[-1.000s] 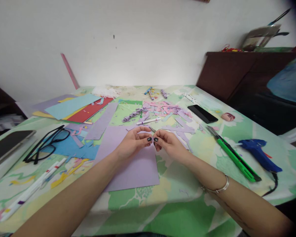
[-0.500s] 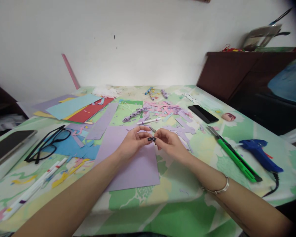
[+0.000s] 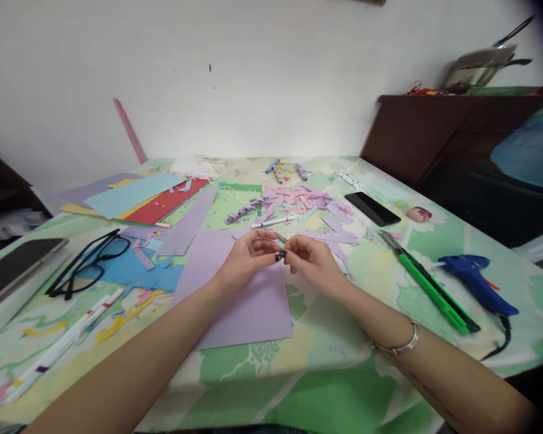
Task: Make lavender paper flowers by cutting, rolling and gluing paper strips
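My left hand (image 3: pixel 250 258) and my right hand (image 3: pixel 313 259) meet at their fingertips above a lilac paper sheet (image 3: pixel 242 322). Both are closed in a pinch, thumbs touching or nearly so. Whatever lies between the fingers is too small or too hidden to name. A thin grey, pointed thing (image 3: pixel 280 237) shows just behind the fingertips; I cannot tell whether it is held or lies on the table. Beyond the hands lie a white marker (image 3: pixel 273 222), a rolled lilac paper piece (image 3: pixel 244 211) with dark marks, and a heap of pink paper scraps (image 3: pixel 298 199).
On the right are a green utility knife (image 3: pixel 434 286), a blue glue gun (image 3: pixel 477 282) with its cord, and a black phone (image 3: pixel 372 208). Leftward lie black glasses (image 3: pixel 90 265), another phone (image 3: pixel 20 265), long white markers (image 3: pixel 61 343) and stacked coloured paper (image 3: pixel 136 194).
My fingertips have shifted very slightly, the thumbs rolling against each other, with both hands still pinched together. Everything else on the table stays where it was.
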{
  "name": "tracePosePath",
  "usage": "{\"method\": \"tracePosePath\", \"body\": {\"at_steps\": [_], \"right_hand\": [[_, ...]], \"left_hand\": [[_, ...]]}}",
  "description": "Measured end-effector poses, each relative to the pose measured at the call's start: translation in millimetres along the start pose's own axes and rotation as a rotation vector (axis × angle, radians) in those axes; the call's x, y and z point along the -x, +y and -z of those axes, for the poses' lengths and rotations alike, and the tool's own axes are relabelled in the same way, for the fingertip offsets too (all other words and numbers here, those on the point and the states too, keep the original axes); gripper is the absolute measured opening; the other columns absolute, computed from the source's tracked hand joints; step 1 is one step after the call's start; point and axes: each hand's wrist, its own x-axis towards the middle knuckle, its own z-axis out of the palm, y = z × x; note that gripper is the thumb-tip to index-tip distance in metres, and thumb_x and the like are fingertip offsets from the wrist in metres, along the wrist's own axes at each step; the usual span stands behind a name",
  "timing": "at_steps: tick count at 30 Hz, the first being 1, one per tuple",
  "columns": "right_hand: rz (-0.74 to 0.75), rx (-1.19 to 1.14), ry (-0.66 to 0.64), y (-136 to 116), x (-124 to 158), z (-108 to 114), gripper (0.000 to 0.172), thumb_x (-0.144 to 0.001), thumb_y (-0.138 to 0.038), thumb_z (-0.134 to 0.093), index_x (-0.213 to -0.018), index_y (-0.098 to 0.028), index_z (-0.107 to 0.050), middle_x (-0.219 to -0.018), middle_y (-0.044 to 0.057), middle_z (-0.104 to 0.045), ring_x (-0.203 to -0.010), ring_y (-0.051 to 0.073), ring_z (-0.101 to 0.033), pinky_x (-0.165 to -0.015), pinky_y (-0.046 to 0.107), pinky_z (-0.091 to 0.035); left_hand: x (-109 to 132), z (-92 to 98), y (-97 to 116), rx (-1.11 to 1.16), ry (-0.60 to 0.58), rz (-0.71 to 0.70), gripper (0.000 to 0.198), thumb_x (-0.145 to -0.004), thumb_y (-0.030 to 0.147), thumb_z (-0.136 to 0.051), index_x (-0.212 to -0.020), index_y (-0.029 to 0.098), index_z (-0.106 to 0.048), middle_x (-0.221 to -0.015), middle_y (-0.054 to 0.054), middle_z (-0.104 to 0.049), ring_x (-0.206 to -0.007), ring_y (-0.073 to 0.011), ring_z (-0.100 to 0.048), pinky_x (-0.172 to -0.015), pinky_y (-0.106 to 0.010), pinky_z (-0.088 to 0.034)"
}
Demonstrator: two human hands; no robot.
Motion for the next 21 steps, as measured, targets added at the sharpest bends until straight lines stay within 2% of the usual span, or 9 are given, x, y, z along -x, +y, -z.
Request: {"method": "tracePosePath", "body": {"at_steps": [5, 12, 17, 21], "right_hand": [[-0.053, -0.139, -0.035, -1, -2, 2, 0.011, -0.081, -0.029, -0.055, -0.078, -0.018, -0.060, -0.068, 0.000, -0.064, -0.054, 0.010, -0.057, -0.056, 0.023, -0.043], [-0.099, -0.237, -0.054, -2, -4, 3, 0.009, -0.079, -0.026, -0.055, -0.078, -0.018, -0.059, -0.067, -0.001, -0.063, -0.053, 0.009, -0.055, -0.054, 0.021, -0.040], [-0.127, -0.202, -0.047, -2, -4, 4, 0.009, -0.077, -0.025, -0.054, -0.078, -0.017, -0.059, -0.066, -0.001, -0.063, -0.051, 0.008, -0.054, -0.050, 0.020, -0.038], [-0.190, -0.090, -0.002, 2, -7, 5, 0.011, -0.072, -0.019, -0.052, -0.076, -0.017, -0.062, -0.064, -0.001, -0.063, -0.047, 0.008, -0.053, -0.047, 0.020, -0.038]], "left_hand": [[-1, 0.6, 1, -0.002, 0.009, -0.024, 0.039, -0.061, 0.013, -0.075, -0.095, 0.016, -0.056, -0.079, 0.000, -0.065, -0.076, -0.0126, -0.062, -0.076, -0.028, -0.046], [-1, 0.4, 4, -0.016, 0.041, -0.052, 0.037, -0.061, 0.013, -0.075, -0.093, 0.015, -0.058, -0.079, 0.000, -0.064, -0.076, -0.0122, -0.061, -0.077, -0.028, -0.047], [-2, 2.4, 6, -0.080, 0.086, -0.052, 0.035, -0.061, 0.015, -0.075, -0.091, 0.015, -0.058, -0.076, 0.000, -0.066, -0.073, -0.0118, -0.062, -0.074, -0.027, -0.048], [-4, 5.6, 10, -0.212, 0.170, 0.004, 0.034, -0.058, 0.015, -0.074, -0.087, 0.016, -0.056, -0.074, -0.002, -0.070, -0.068, -0.0148, -0.065, -0.068, -0.028, -0.050]]}}
